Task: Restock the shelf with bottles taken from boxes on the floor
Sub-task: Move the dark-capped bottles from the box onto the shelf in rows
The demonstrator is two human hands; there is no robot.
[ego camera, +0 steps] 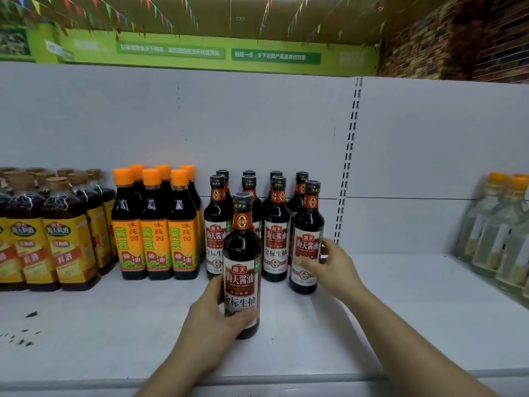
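Observation:
A dark soy sauce bottle (242, 262) with a red and white label stands on the white shelf (400, 310), in front of a group of the same bottles. My left hand (217, 316) grips its lower part from the left, thumb across the label. To its right, my right hand (329, 267) holds another soy sauce bottle (307, 236) at the right end of the group, fingers curled round its label. Several more identical bottles (274, 224) stand behind in rows.
Orange-capped soy bottles (156, 224) stand left of the group, and yellow-labelled cooking wine bottles (51, 233) stand further left. Clear bottles with orange caps (498, 224) stand at the far right. A slotted upright (347, 167) divides the back panel. Bare shelf lies between the group and the clear bottles.

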